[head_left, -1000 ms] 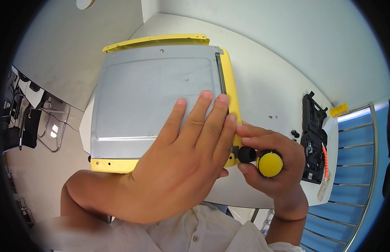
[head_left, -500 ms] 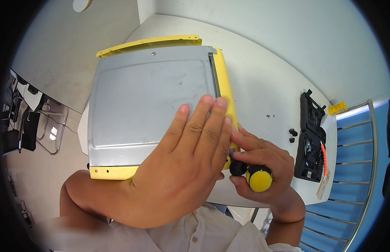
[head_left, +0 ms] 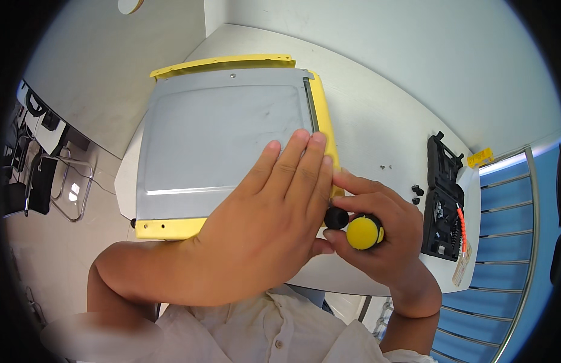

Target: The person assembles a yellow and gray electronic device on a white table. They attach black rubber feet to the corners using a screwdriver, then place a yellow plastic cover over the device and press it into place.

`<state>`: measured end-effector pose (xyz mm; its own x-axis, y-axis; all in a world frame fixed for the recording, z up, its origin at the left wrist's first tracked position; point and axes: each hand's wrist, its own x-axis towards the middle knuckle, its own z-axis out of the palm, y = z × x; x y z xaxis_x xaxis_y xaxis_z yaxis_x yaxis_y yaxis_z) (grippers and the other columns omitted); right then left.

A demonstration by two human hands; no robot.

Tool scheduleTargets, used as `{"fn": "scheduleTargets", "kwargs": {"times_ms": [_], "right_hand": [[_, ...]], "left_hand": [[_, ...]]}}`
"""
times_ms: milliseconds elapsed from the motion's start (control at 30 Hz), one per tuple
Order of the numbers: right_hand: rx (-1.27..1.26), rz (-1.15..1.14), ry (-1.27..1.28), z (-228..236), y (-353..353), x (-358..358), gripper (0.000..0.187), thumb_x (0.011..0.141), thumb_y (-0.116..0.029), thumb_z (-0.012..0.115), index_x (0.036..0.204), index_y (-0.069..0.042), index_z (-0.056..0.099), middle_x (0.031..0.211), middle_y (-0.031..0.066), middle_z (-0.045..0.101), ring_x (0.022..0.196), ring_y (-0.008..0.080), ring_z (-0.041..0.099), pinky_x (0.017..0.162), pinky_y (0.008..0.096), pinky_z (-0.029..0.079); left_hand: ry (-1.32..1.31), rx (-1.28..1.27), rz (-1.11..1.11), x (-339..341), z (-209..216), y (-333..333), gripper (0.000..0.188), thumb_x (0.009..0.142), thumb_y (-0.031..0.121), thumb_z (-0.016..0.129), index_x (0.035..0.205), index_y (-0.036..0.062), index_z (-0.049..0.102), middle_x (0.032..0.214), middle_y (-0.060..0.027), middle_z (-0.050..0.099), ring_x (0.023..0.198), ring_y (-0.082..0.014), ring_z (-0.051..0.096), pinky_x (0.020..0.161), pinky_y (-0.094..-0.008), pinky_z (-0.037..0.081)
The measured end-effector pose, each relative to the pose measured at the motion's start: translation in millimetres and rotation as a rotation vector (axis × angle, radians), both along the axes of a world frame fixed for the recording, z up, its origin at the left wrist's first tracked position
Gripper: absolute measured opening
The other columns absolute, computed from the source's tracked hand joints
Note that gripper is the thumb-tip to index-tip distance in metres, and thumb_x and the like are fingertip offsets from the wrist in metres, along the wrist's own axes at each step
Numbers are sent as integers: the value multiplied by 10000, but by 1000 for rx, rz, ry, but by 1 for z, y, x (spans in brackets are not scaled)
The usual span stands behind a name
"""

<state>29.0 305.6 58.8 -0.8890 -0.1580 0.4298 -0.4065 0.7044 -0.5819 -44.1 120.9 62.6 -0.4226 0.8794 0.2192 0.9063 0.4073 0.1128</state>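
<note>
Yellow-ended handle (head_left: 362, 234): in the right hand, just beyond the near right corner of the grey panel (head_left: 220, 127), at about 3 o'clock from the left palm.
Handle's long axis: seen nearly end-on, yellow end facing up at the camera (far end hidden, so exact lean impossible to tell).
Black round piece (head_left: 337, 218): just beside the handle at 10 o'clock, between handle and panel corner; too short and too dark for a sure axis.
Right hand (head_left: 400, 221): nearer of the two to the handle, curled around it from 3 o'clock, fingertips reaching toward 10; thumb close under the black piece (pinched or merely touching, cannot tell).
Left hand (head_left: 256, 236): flat on the panel, unclenched, fingers toward 1 o'clock, little-finger edge close by the black piece; with the right hand, almost or actually meeting at the corner.
Yellow side strip (head_left: 324, 115): along the panel's right edge, from 11 toward 5 o'clock.
Far yellow strip (head_left: 226, 62): beyond the panel at 12, running roughly 9 to 3.
Screws (head_left: 384, 167): between 12 and 1 from the handle, loose on the white table (head_left: 377, 130).
Black case (head_left: 442, 181): at 2 o'clock, near the table's right edge.
</note>
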Motion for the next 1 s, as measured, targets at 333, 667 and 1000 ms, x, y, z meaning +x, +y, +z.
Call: {"fn": "scheduleTargets", "kwargs": {"times_ms": [333,667,1000], "right_hand": [[91,-87,19,6,-17,1,375,588,-50,794,920,-49,618,1031,90,633,825,261,649,665,322,529],[122,-54,-13,8,-9,0,453,629,-86,807,1043,-62,626,1167,104,591,974,288,602,789,358,511],[-85,-212,417,79,48,12,541,743,-223,725,1179,42,547,1157,184,582,969,215,559,729,265,462]], "left_hand": [[-118,128,-39,2,4,-6,1148,697,617,664,1419,-130,176,1432,-302,321,1355,-438,309,1125,-472,250],[-101,165,-34,3,0,-3,1083,741,575,661,1414,-131,190,1423,-309,332,1347,-436,322,1118,-470,264],[-104,126,4,6,1,-3,961,755,410,714,1410,-103,235,1434,-257,358,1338,-419,348,1101,-480,293]]}}
